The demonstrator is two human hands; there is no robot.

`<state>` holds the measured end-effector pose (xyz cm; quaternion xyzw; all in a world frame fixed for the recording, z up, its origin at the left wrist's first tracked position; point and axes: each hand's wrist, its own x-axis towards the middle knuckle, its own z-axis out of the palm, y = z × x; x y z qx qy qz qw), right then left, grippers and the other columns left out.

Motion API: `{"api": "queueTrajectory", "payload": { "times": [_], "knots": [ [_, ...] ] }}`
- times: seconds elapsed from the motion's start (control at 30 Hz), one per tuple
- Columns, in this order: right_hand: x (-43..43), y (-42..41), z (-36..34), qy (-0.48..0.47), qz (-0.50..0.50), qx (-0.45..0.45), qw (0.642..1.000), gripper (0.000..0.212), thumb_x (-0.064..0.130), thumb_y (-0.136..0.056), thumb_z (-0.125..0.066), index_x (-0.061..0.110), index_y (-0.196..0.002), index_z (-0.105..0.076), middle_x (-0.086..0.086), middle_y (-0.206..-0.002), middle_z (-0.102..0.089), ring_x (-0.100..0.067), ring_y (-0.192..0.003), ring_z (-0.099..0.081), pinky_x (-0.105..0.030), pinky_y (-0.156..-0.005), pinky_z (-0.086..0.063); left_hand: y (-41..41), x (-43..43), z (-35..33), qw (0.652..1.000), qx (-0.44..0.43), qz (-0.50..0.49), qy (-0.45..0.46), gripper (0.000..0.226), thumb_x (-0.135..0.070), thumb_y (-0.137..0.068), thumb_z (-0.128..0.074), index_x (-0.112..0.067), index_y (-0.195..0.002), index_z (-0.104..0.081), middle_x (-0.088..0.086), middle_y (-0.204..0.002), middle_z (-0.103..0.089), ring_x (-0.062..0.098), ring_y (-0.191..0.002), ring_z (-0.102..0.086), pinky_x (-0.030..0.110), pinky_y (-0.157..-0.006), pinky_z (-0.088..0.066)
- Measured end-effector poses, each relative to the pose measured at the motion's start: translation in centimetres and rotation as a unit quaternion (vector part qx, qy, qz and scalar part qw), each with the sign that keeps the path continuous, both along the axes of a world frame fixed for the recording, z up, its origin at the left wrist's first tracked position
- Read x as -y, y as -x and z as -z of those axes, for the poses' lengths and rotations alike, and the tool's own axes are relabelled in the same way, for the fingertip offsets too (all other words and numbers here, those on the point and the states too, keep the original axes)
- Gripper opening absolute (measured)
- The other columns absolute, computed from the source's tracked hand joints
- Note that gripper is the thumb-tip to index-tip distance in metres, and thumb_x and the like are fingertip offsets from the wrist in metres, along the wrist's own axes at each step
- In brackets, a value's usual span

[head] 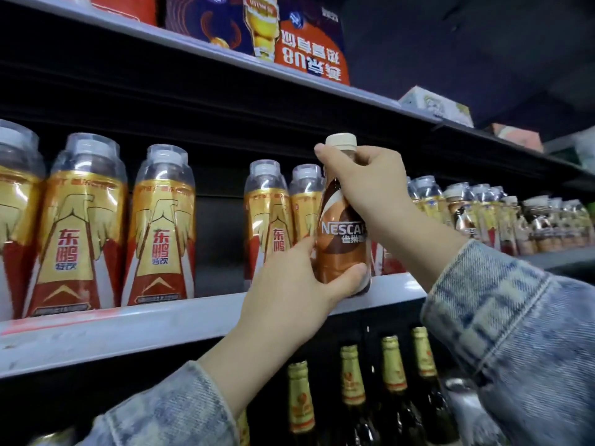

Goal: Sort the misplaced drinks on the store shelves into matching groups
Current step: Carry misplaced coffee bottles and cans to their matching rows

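Both hands hold one brown coffee bottle (342,239). The left hand (296,284) wraps around its bottom. The right hand (367,178) grips its top, just under the white cap (341,140). Gold bottles (161,226) stand on the shelf (161,320) left of the hands and just behind them.

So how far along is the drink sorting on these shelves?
Partway, by the look of it. Done: the gold-and-red bottles at the left stand in one matching row. In hand: both the left hand and right hand grip a brown coffee bottle in front of that row, at the shelf edge. Left: far right, brown bottles stand mixed among gold ones, so more sorting seems needed.
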<state>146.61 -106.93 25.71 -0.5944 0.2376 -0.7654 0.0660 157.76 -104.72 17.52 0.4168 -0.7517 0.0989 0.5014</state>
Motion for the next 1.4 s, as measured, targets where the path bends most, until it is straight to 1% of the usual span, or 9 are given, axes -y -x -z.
{"api": "queueTrajectory", "payload": {
  "times": [0.3,0.47,0.67,0.77,0.83,0.97,1.2,1.3,1.4],
  "knots": [
    [-0.1,8.5,2.0,-0.064,0.063,0.013,0.996,0.041,0.04,-0.077,-0.073,0.002,-0.067,-0.062,-0.014,-0.064,-0.056,-0.024,-0.057,-0.057,-0.034,-0.058,-0.051,9.2,3.0,1.7,0.978,-0.036,0.176,-0.11,0.051,-0.063,-0.066,-0.065,-0.038,-0.108,-0.049,-0.019,-0.095,-0.06,0.0,-0.088,-0.058,0.023,-0.077,-0.05],
    [1.4,14.9,2.7,-0.066,0.082,0.003,0.994,0.033,0.04,-0.078,-0.072,0.011,-0.07,-0.059,-0.014,-0.065,-0.051,-0.023,-0.057,-0.052,-0.031,-0.058,-0.045,16.1,4.9,2.5,0.979,-0.045,0.176,-0.092,0.053,-0.065,-0.066,-0.063,-0.036,-0.108,-0.05,-0.019,-0.095,-0.06,0.001,-0.087,-0.057,0.027,-0.079,-0.051],
    [4.2,24.7,2.4,-0.081,0.051,-0.046,0.994,0.034,0.041,-0.08,-0.071,0.008,-0.074,-0.062,-0.012,-0.066,-0.058,-0.023,-0.059,-0.058,-0.043,-0.067,-0.057,26.7,7.9,3.0,0.982,-0.094,0.156,-0.058,0.052,-0.072,-0.06,-0.058,-0.039,-0.1,-0.049,-0.018,-0.089,-0.061,0.002,-0.083,-0.058,0.031,-0.077,-0.053],
    [6.0,30.2,2.1,-0.072,0.073,-0.089,0.991,0.037,0.045,-0.081,-0.069,0.013,-0.068,-0.056,-0.004,-0.059,-0.054,-0.016,-0.056,-0.055,-0.031,-0.06,-0.049,32.7,9.6,2.4,0.981,-0.124,0.14,-0.054,0.059,-0.078,-0.057,-0.053,-0.039,-0.102,-0.052,-0.017,-0.091,-0.064,0.007,-0.084,-0.061,0.034,-0.076,-0.054],
    [7.3,33.8,1.8,-0.082,0.099,-0.113,0.985,0.037,0.047,-0.082,-0.066,0.014,-0.069,-0.054,-0.004,-0.061,-0.052,-0.016,-0.058,-0.053,-0.03,-0.061,-0.045,36.5,10.8,1.8,0.98,-0.126,0.136,-0.069,0.056,-0.076,-0.059,-0.054,-0.038,-0.1,-0.052,-0.017,-0.088,-0.062,0.009,-0.082,-0.061,0.034,-0.075,-0.053],
    [10.6,40.7,1.8,-0.099,0.113,-0.108,0.983,0.036,0.042,-0.088,-0.061,0.013,-0.069,-0.052,-0.007,-0.065,-0.053,-0.02,-0.062,-0.054,-0.036,-0.066,-0.05,42.9,13.9,1.3,0.978,-0.103,0.146,-0.103,0.057,-0.075,-0.058,-0.056,-0.036,-0.099,-0.053,-0.016,-0.085,-0.064,0.008,-0.078,-0.062,0.034,-0.072,-0.054],
    [18.1,51.5,3.0,-0.11,0.136,-0.059,0.983,0.044,0.04,-0.089,-0.059,0.014,-0.058,-0.044,0.004,-0.049,-0.043,-0.011,-0.046,-0.044,-0.023,-0.049,-0.037,52.6,21.0,1.1,0.966,-0.028,0.193,-0.17,0.039,-0.061,-0.068,-0.064,-0.032,-0.093,-0.055,-0.011,-0.089,-0.066,0.005,-0.079,-0.062,0.027,-0.074,-0.053],
    [21.9,55.1,3.2,-0.093,0.15,-0.057,0.983,0.044,0.041,-0.09,-0.058,0.015,-0.058,-0.043,0.003,-0.05,-0.043,-0.012,-0.047,-0.045,-0.022,-0.048,-0.037,56.2,24.6,0.8,0.966,0.006,0.182,-0.185,0.048,-0.063,-0.067,-0.063,-0.029,-0.101,-0.055,-0.009,-0.09,-0.065,0.006,-0.077,-0.061,0.023,-0.063,-0.049],
    [25.7,58.2,2.9,-0.066,0.174,-0.069,0.98,0.045,0.042,-0.09,-0.058,0.018,-0.055,-0.042,0.004,-0.05,-0.046,-0.011,-0.049,-0.048,-0.024,-0.051,-0.04,58.8,28.1,-0.5,0.963,0.069,0.158,-0.208,0.043,-0.063,-0.068,-0.063,-0.032,-0.097,-0.056,-0.01,-0.087,-0.063,0.006,-0.076,-0.059,0.021,-0.059,-0.042]
  ]
}}
